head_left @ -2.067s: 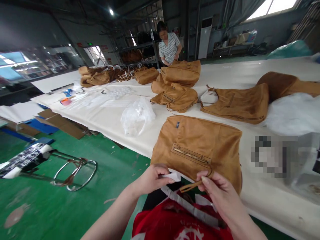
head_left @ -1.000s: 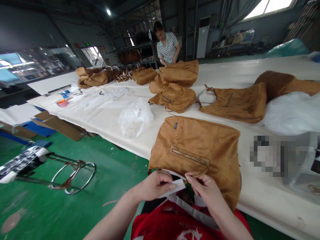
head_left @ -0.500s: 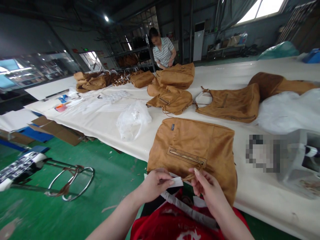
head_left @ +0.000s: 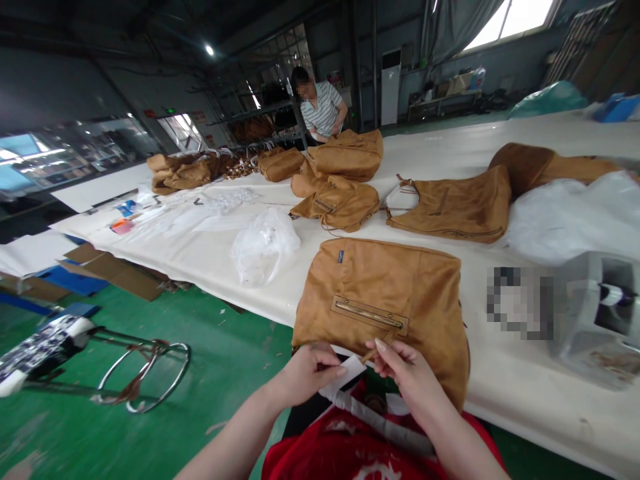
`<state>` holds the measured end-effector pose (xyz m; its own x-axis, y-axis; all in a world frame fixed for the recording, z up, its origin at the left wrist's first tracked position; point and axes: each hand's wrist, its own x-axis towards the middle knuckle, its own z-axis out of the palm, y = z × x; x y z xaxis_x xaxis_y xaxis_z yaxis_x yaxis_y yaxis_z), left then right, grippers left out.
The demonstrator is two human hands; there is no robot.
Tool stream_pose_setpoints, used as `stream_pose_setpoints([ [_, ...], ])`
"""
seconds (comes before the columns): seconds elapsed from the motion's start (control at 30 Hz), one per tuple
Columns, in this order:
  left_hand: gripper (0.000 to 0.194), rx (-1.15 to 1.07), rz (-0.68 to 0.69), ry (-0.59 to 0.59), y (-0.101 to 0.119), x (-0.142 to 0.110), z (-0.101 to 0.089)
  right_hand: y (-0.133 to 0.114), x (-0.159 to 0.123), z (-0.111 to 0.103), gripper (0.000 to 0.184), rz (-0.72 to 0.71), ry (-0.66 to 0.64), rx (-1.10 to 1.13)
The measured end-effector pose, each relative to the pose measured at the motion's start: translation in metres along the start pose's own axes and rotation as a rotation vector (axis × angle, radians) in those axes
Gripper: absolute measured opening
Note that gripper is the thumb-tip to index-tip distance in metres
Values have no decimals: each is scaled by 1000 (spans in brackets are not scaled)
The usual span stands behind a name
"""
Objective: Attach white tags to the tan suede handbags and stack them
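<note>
A tan suede bag (head_left: 390,300) lies flat at the near edge of the white table (head_left: 525,393), its brass zipper pocket facing up. My left hand (head_left: 307,370) is closed on a small white paper tag (head_left: 347,370) just below the bag's near edge. My right hand (head_left: 403,367) pinches the thin tan zipper pull strap (head_left: 373,352) that hangs from the pocket's end. The two hands almost touch, with the tag's tip against the strap.
More tan bags (head_left: 445,207) lie across the table and are piled at the back, where another person (head_left: 320,107) works. A crumpled clear plastic bag (head_left: 263,247) sits left of my bag, a clear box (head_left: 595,320) at right. A stool (head_left: 100,367) stands on the green floor.
The camera has drifted so the scene sits lower and further left. My hands stay together at the bag's near edge, the right hand regripping the zipper pull strap beside the tag.
</note>
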<state>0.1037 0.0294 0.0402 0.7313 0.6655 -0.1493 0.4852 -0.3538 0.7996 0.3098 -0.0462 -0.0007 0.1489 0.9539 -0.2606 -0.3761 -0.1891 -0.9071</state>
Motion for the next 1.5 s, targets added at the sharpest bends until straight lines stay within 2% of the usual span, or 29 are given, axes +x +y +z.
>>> stream_pose_setpoints([
  [0.07, 47, -21, 2, -10, 1, 0, 3, -2, 1, 2, 49, 11, -2, -16],
  [0.17, 43, -28, -3, 48, 7, 3, 6, -3, 3, 7, 51, 10, 4, -90],
  [0.27, 40, -9, -13, 80, 12, 6, 7, -5, 5, 6, 51, -6, -27, -283],
  [0.33, 39, 28, -21, 95, 15, 8, 5, -8, 3, 0, 51, -29, -47, -491],
  [0.4, 38, 65, -25, 101, 17, 10, 3, -13, 0, -9, 46, -141, 3, -750],
  [0.47, 39, 90, -22, 90, 17, 11, 0, -18, -4, -17, 34, -305, 142, -964],
  [0.53, 43, 106, -13, 72, 18, 13, -1, -20, -7, -23, 23, -430, 259, -1053],
  [0.6, 46, 116, -5, 64, 18, 15, -1, -19, -6, -25, 28, -499, 253, -1067],
  [0.7, 44, 112, -14, 81, 20, 18, 2, -14, -2, -23, 29, -580, 138, -1086],
  [0.9, 37, 111, -55, 102, 21, 30, 11, -7, 3, -28, 31, -622, 34, -1037],
  [0.97, 33, 107, -76, 104, 21, 35, 13, -7, 2, -31, 31, -576, 105, -975],
  [1.03, 30, 104, -89, 112, 22, 41, 16, -6, 1, -33, 33, -485, 225, -905],
  [1.1, 29, 107, -89, 115, 24, 46, 18, -4, 0, -36, 34, -399, 286, -856],
  [1.27, 31, 131, -66, 108, 25, 59, 25, -4, 2, -38, 33, -340, 225, -799],
  [1.5, 31, 173, -30, 137, 26, 73, 33, -8, 4, -39, 34, -236, 241, -573],
])
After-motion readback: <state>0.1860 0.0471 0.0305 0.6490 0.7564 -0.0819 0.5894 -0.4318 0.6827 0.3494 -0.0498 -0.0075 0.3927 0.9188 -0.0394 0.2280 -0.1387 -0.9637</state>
